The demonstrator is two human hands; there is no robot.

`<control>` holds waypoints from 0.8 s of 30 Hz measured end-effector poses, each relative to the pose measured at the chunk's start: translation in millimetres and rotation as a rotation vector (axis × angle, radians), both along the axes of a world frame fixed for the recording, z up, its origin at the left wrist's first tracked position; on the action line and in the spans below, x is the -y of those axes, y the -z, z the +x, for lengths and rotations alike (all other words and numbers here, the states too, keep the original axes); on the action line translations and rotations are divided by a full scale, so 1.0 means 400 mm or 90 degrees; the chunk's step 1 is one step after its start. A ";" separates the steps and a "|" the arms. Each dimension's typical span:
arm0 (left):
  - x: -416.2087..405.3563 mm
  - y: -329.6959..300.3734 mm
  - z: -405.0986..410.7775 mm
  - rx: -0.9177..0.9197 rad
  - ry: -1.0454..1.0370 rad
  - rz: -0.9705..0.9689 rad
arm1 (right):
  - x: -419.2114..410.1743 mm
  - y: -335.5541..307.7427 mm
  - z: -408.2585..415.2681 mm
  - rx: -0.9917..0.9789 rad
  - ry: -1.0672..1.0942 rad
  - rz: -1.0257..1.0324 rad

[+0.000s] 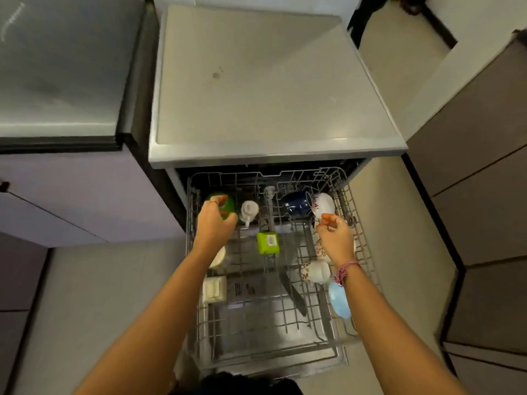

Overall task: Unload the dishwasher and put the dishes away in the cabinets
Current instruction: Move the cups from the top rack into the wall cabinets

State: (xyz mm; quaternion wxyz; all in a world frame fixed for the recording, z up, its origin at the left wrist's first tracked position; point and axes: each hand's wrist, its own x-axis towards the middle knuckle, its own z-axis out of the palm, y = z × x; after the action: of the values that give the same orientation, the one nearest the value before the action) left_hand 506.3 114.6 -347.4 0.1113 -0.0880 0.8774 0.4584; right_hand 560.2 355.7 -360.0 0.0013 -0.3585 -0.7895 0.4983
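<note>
The dishwasher's upper rack [368, 252] is pulled out below me. My left hand [212, 220] curls around a green cup [229, 205] at the rack's far left. My right hand [335, 238] pinches the rim of a white floral cup [323, 203] at the far right. A dark blue mug [295, 205] lies beside that cup. More floral cups [315, 270] and a light blue item [339, 302] line the right side. A white lid [249, 210] and a lime green lid [268, 243] sit mid-rack.
The dishwasher's grey top [256, 89] is above the rack. A white block [214, 289] and a knife [295, 295] lie in the rack's near part. Lilac cabinets [85, 201] stand left, brown cabinets [484, 181] right.
</note>
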 end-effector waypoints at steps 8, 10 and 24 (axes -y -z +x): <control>-0.150 0.217 -0.119 0.142 0.001 -0.085 | -0.034 0.204 -0.154 0.111 0.077 -0.206; -0.169 0.265 -0.156 0.148 0.030 -0.138 | -0.033 0.231 -0.185 0.126 0.106 -0.238; -0.213 0.489 -0.264 0.111 0.271 -0.423 | -0.016 0.409 -0.392 0.061 0.340 -0.348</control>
State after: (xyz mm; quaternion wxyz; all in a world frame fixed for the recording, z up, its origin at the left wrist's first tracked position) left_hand 400.5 199.7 -542.9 0.2430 0.0259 0.9637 0.1074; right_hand 403.2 361.9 -523.4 -0.0015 -0.5612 -0.5059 0.6551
